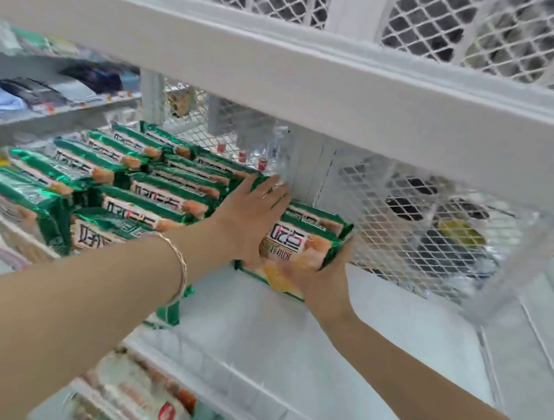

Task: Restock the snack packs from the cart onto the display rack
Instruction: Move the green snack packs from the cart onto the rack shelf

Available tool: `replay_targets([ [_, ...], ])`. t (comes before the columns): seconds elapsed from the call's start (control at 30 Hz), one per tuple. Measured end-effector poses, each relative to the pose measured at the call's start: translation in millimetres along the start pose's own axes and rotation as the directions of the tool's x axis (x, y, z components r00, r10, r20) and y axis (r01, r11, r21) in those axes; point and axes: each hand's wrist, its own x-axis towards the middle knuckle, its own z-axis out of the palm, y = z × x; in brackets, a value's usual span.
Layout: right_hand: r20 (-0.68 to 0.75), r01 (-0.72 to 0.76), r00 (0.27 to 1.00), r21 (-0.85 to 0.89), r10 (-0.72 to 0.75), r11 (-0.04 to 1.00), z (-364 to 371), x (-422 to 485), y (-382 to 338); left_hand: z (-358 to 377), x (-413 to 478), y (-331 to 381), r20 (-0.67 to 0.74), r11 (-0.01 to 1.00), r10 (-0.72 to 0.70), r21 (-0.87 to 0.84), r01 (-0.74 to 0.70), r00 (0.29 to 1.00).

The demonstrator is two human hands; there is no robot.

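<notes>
Where the white shelf (294,334) lies bare, open room runs from its front lip to the mesh back (398,217), under the upper shelf (278,67). Rows of green packs (141,185) fill the left. My right hand (323,274) grips the near end of the snack pack (291,243), which is on the shelf near the mesh. My left hand (252,215) lies flat across the pack's left part, fingers straight, just beside the rows.

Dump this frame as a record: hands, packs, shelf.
left hand: flat, fingers straight, on the stack's top left
right hand: grips the stack's right end
stack: green packs, on the shelf, near the mesh
rows: green packs, left of the stack
shelf: white, holds rows and stack
mesh: white, behind and right
</notes>
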Motion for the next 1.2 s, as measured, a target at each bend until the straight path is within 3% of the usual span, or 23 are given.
replay_targets([
  [0.13,-0.051,0.045,0.998,-0.014,-0.046,0.999,20,18,11,-1,19,-13,0.010,0.977,-0.008,0.211,0.005,1.000],
  [0.23,-0.077,0.048,0.996,0.025,-0.046,0.999,42,31,15,5,24,-27,0.044,0.988,-0.069,0.143,0.062,0.997],
  [0.3,-0.065,0.042,0.997,0.050,-0.039,0.998,44,31,16,6,21,-33,0.044,0.999,-0.036,0.036,0.034,0.998],
  [0.33,-0.060,0.073,0.996,0.022,-0.071,0.997,40,28,13,5,20,-36,0.048,1.000,-0.011,-0.009,0.011,0.999],
  [0.4,-0.088,0.214,0.965,-0.274,-0.246,0.938,23,23,6,3,18,-42,0.069,0.997,0.024,-0.081,-0.019,0.997],
  [0.43,-0.034,0.323,0.922,-0.484,-0.386,0.813,13,22,1,3,18,-45,0.074,0.995,0.032,-0.099,-0.025,0.997],
  [0.5,0.304,0.585,0.718,-0.751,-0.626,0.307,-5,28,-3,7,19,-48,0.068,0.996,0.040,-0.086,-0.034,0.997],
  [0.53,0.485,0.653,0.620,-0.755,-0.617,0.063,-11,33,0,10,19,-47,0.063,0.998,0.035,-0.058,-0.031,0.997],
  [0.57,0.606,0.678,0.565,-0.727,-0.560,-0.104,-16,40,6,12,20,-45,0.061,0.999,0.021,-0.028,-0.019,0.998],
  [0.63,0.696,0.656,0.558,-0.704,-0.453,-0.274,-21,51,19,15,22,-41,0.060,1.000,-0.018,0.017,0.017,0.998],
  [0.7,0.700,0.620,0.587,-0.712,-0.406,-0.330,-21,57,23,15,25,-39,0.073,0.999,-0.041,0.035,0.038,0.997],
  [0.8,0.686,0.610,0.642,-0.727,-0.342,-0.315,-18,49,14,10,23,-41,0.126,0.999,-0.034,-0.037,0.039,0.991],
  [0.83,0.666,0.623,0.667,-0.744,-0.335,-0.241,-16,45,7,5,18,-41,0.138,0.996,-0.028,-0.080,0.040,0.990],
  [0.93,0.510,0.616,0.772,-0.746,-0.378,0.253,-5,22,-25,-8,-13,-47,0.116,0.967,-0.082,-0.233,0.107,0.990],
  [0.97,0.488,0.607,0.786,-0.725,-0.381,0.326,-2,12,-37,-11,-30,-53,0.099,0.941,-0.120,-0.306,0.145,0.988],
  [1.03,0.521,0.619,0.782,-0.712,-0.341,0.331,10,-10,-63,-15,-74,-67,0.055,0.845,-0.223,-0.487,0.221,0.973],
  [1.1,0.564,0.588,0.806,-0.725,-0.181,0.359,26,-39,-90,-14,-129,-85,0.023,0.726,-0.355,-0.623,0.291,0.935],
  [1.2,0.607,0.606,0.783,-0.693,-0.137,0.390,67,-80,-129,-10,-222,-112,0.067,0.616,-0.494,-0.677,0.403,0.867],
])
